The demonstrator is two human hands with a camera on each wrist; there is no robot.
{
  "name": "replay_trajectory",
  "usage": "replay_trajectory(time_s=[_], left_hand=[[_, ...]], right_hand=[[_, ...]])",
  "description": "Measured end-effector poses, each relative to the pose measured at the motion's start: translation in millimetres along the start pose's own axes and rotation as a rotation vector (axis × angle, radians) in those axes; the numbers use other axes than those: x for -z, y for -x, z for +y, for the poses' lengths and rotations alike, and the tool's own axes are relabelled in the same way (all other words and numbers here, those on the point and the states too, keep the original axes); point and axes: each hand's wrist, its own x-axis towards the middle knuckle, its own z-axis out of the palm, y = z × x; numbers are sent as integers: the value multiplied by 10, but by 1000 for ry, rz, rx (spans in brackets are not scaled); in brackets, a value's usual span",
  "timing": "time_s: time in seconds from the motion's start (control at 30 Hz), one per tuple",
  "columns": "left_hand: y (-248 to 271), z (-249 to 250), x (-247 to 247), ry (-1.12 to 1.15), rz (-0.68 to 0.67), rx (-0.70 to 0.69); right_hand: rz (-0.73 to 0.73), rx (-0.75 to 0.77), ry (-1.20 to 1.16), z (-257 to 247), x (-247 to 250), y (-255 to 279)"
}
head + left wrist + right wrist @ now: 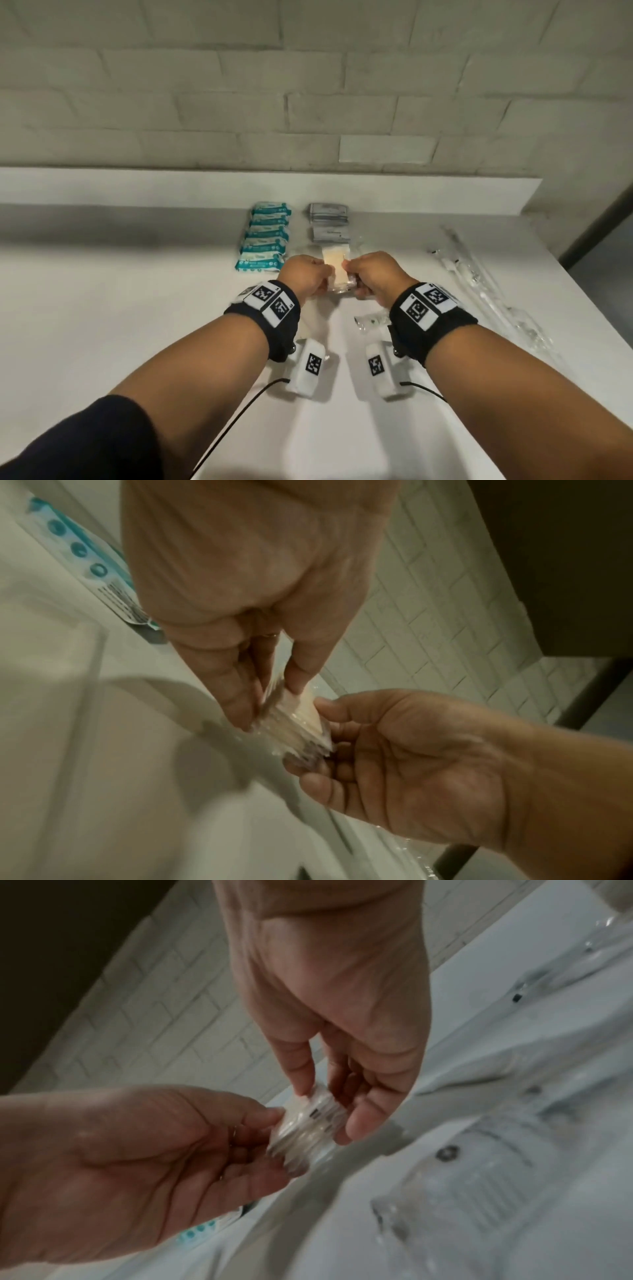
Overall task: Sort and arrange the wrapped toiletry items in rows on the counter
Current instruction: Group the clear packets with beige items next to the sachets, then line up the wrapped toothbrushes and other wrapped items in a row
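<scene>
A stack of cream items in clear wrap is held just above the white counter, in front of the grey sachets. My left hand pinches its left end and my right hand pinches its right end. In the left wrist view, the thumb and fingers of the left hand close on the stack. The right wrist view shows the right hand gripping the same stack. A column of teal packets and a column of grey sachets lie behind.
Long clear-wrapped items lie along the counter's right side. A small clear packet sits by my right wrist, and a flat cream packet by the left wrist. A raised ledge and a brick wall back the counter.
</scene>
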Motion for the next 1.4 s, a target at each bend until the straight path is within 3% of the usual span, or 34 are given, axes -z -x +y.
replay_trajectory(time_s=[0.17, 0.27, 0.43, 0.53, 0.63, 0.7, 0.83, 0.9, 1.0, 1.27, 1.4], left_hand=[[-348, 73, 24, -324, 98, -17], [-424, 135, 47, -480, 47, 4], [-547, 31, 71, -394, 37, 35], [-503, 21, 107, -463, 68, -46], [-255, 74, 200, -394, 65, -147], [-39, 53, 275, -444, -31, -231], [376, -104, 354, -974, -200, -283], [484, -220, 340, -1062, -180, -205], [674, -296, 266, -992, -165, -166], [1079, -475, -94, -992, -255, -234], [1207, -472, -180, -1133, -298, -284]], right_hand=[[15, -66, 77, -44, -145, -400], [35, -62, 152, -78, -205, -517], [45, 6, 394, -124, -206, -533], [88, 153, 704, -184, -91, -492], [190, 231, 906, -167, 149, -378], [130, 213, 1103, -112, 327, -259], [-79, 188, 1269, 50, 554, 2], [-100, 164, 1291, 111, 629, 90], [-132, 174, 1278, 225, 688, 253], [-281, 238, 1284, 423, 778, 807], [-266, 254, 1108, 491, 968, 1069]])
